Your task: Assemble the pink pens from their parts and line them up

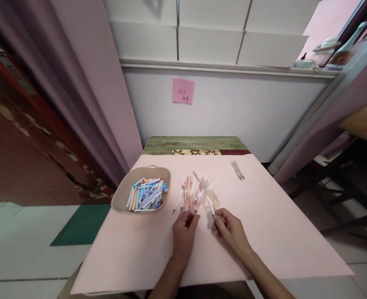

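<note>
My right hand [228,228] pinches a thin white stick, like a pen refill [210,205], which points up and away to the left. Just left of it, my left hand [185,228] is closed at the fingertips on a small, pale piece, too small to make out. Beyond both hands lies a loose pile of clear and pinkish pen barrels [189,192], with several white refills among them. A beige basket [117,201] on the left holds many blue, orange and purple pen parts [144,194]. Two pens [237,170] lie side by side at the back right.
A pink cover [264,232] lies over the table, whose green patterned far end [196,143] shows. Behind it, a pink note [183,91] is stuck on the white wall. Curtains hang at both sides, and dark furniture stands at the right.
</note>
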Demonstrator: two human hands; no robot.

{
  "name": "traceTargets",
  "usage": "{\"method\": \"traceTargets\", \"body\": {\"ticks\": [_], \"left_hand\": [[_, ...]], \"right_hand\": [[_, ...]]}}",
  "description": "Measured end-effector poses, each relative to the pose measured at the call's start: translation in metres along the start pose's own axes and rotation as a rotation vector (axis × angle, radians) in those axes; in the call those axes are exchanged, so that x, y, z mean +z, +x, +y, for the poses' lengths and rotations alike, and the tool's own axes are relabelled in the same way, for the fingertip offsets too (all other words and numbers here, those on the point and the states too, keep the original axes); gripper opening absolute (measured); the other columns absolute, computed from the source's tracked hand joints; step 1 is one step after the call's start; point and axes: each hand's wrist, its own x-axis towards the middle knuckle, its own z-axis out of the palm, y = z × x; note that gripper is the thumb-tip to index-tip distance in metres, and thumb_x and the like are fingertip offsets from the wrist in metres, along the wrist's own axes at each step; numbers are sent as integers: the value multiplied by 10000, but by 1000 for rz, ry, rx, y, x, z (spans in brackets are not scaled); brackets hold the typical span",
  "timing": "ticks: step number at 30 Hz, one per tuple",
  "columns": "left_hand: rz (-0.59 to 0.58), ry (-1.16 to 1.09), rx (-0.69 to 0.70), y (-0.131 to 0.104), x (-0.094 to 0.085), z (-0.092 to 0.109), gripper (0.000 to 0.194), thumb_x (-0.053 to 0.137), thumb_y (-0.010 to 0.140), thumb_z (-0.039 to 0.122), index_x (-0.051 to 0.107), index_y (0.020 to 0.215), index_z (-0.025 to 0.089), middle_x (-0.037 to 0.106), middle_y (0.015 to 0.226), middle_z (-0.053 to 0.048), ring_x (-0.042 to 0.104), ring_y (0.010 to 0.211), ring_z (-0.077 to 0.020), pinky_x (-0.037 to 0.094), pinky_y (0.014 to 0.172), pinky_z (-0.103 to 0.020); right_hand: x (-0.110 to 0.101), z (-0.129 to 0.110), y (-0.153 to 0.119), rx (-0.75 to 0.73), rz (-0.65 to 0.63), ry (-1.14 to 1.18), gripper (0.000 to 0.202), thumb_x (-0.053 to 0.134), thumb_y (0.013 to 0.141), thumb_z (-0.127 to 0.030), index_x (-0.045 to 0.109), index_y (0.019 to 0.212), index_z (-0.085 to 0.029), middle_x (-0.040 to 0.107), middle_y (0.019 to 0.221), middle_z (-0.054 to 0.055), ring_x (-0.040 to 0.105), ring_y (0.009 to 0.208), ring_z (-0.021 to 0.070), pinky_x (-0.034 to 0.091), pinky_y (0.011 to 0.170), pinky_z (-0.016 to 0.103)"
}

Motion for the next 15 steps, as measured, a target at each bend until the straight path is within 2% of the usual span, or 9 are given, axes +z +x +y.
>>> {"method": "traceTargets", "body": {"ticks": [3, 8, 11, 15], "left_hand": [[-5, 268, 142, 1, 3, 0, 126, 608, 815, 310, 659, 791, 198, 597, 773, -17, 572, 702, -157, 450, 672, -286], [-66, 558, 234, 2, 8, 2, 105, 556, 840, 240, 642, 793, 204, 606, 792, -38, 588, 793, -203, 460, 737, -341], [-64, 611, 284, 1, 8, 4, 108, 539, 848, 215, 633, 796, 203, 614, 795, -44, 590, 805, -207, 466, 748, -347], [0, 558, 359, -1, 4, 5, 109, 536, 860, 221, 635, 905, 210, 629, 836, -39, 599, 828, -187, 468, 765, -319]], "right_hand": [[12, 6, 1, 54, -8, 177, 334, 529, 852, -524, 540, 819, -192, 641, 587, 12, 527, 447, 117, 396, 457, 213], [14, 13, 2, 60, 4, 265, 329, 596, 819, -509, 530, 779, -189, 636, 612, 14, 564, 527, 125, 434, 523, 219], [11, 15, 2, 34, 46, 273, 321, 622, 809, -490, 542, 754, -184, 615, 625, 7, 561, 558, 121, 440, 544, 217], [11, 19, 3, 42, 87, 309, 329, 641, 795, -496, 547, 754, -184, 592, 628, 4, 559, 581, 128, 459, 559, 227]]}}
